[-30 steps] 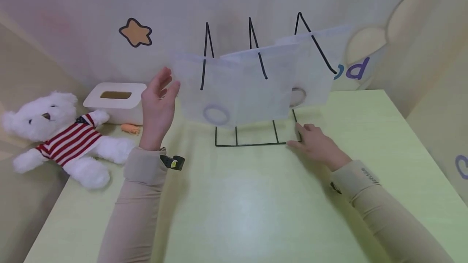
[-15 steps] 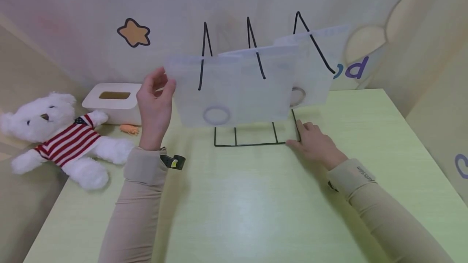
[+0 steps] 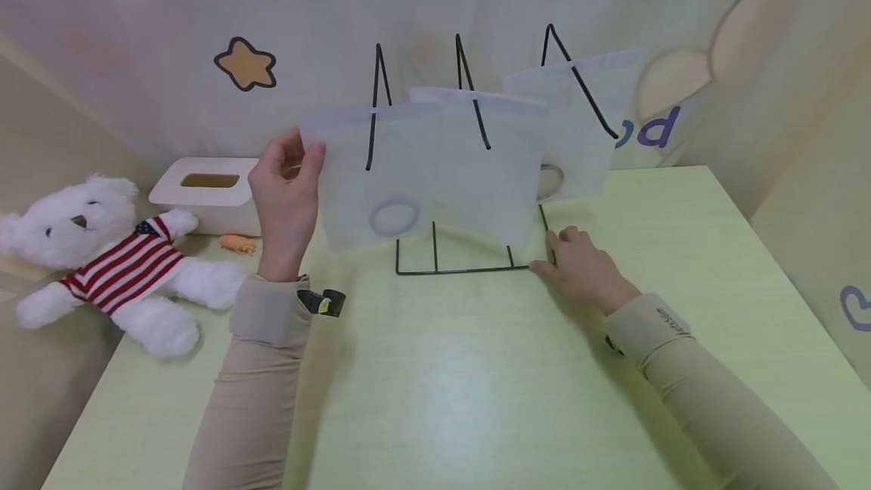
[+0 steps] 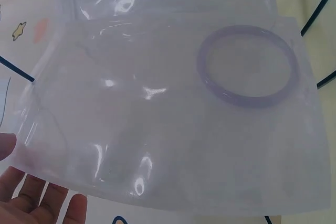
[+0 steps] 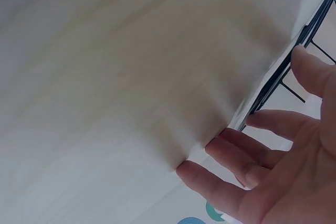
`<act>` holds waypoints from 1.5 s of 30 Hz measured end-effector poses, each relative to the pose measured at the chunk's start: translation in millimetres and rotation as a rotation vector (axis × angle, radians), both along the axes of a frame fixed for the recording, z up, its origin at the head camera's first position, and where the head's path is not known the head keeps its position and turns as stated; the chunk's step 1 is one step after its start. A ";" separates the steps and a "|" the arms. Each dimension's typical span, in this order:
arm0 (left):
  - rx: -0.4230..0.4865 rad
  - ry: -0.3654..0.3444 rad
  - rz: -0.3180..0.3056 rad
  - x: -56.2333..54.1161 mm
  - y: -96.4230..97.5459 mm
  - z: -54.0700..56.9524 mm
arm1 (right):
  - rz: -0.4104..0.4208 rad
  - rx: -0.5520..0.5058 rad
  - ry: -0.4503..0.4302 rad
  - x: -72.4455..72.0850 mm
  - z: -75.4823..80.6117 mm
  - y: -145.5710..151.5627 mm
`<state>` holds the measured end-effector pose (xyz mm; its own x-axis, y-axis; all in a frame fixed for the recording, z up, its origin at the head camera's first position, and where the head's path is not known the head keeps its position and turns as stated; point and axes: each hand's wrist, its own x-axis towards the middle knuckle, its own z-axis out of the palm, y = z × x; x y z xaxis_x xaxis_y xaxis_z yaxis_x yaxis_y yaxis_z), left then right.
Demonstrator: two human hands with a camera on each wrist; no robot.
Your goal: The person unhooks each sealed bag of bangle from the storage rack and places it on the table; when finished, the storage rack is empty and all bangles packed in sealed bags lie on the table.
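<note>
Three translucent plastic bags hang from a black wire rack (image 3: pixel 449 272) on the table. The left bag (image 3: pixel 347 187) has a pale purple ring (image 4: pixel 247 103) in it or showing through it. My left hand (image 3: pixel 286 191) pinches this bag's upper left corner, thumb on one side and fingers on the other. Overlapping it is the middle bag (image 3: pixel 503 172). Behind, the right bag (image 3: pixel 578 112) shows a brownish ring (image 3: pixel 561 181) near its lower left corner. At the rack's front right corner, my right hand (image 3: pixel 585 271) touches the wire base, its fingers spread and fairly straight, fingertips on the tabletop.
A white teddy bear (image 3: pixel 129 255) in a striped shirt leans at the left. Beside it are a white tissue box (image 3: pixel 204 206) and a small orange object (image 3: pixel 238 243). A patterned curtain (image 3: pixel 170 21) hangs behind the pale table (image 3: pixel 422 384).
My left hand has come slightly left and taken hold of the left bag's corner. The left and middle bags have tilted. My right hand stays at the rack's base.
</note>
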<state>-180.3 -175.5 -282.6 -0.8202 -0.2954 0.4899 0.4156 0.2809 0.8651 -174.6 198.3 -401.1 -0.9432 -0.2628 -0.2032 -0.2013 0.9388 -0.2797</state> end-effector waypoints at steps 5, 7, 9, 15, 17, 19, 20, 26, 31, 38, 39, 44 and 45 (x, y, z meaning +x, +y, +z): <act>0.027 0.033 -0.045 0.0 6.4 3.7 | 0.001 0.000 0.003 -0.4 0.9 -0.5; 0.026 0.041 -0.060 -0.6 8.9 4.9 | -0.004 -0.003 -0.001 -0.4 0.6 -0.5; 0.011 0.036 -0.054 -0.9 10.4 4.9 | -0.007 -0.008 -0.008 -0.3 0.5 -1.2; -0.001 0.036 -0.013 -0.5 10.8 2.4 | -0.009 -0.016 -0.021 -0.2 1.1 -3.9; 0.006 0.049 -0.007 -0.1 10.9 2.4 | -0.012 -0.013 -0.023 -0.4 1.1 -4.1; 0.016 0.066 -0.002 0.4 11.1 2.9 | -0.012 -0.010 -0.021 -0.5 0.9 -4.4; 0.020 0.075 0.001 0.7 11.2 3.1 | -0.012 -0.009 -0.021 -0.9 0.5 -4.1; 0.022 0.123 -0.001 2.2 11.2 3.6 | -0.015 -0.016 -0.024 -1.7 -0.2 -3.0; 0.030 0.154 0.001 4.9 9.8 3.0 | -0.015 -0.015 -0.028 -2.1 -1.3 -1.5; 0.041 0.141 -0.016 10.9 8.4 4.7 | -0.011 -0.007 -0.030 -1.3 -0.9 -1.8; 0.047 0.133 -0.019 12.2 8.3 4.8 | -0.010 -0.006 -0.029 -1.0 -0.5 -2.1; 0.068 0.113 -0.030 17.6 6.5 5.1 | -0.008 -0.017 -0.026 0.0 1.0 -1.6; 0.071 0.117 -0.032 18.7 6.0 5.1 | -0.006 -0.016 -0.024 0.1 1.0 -1.4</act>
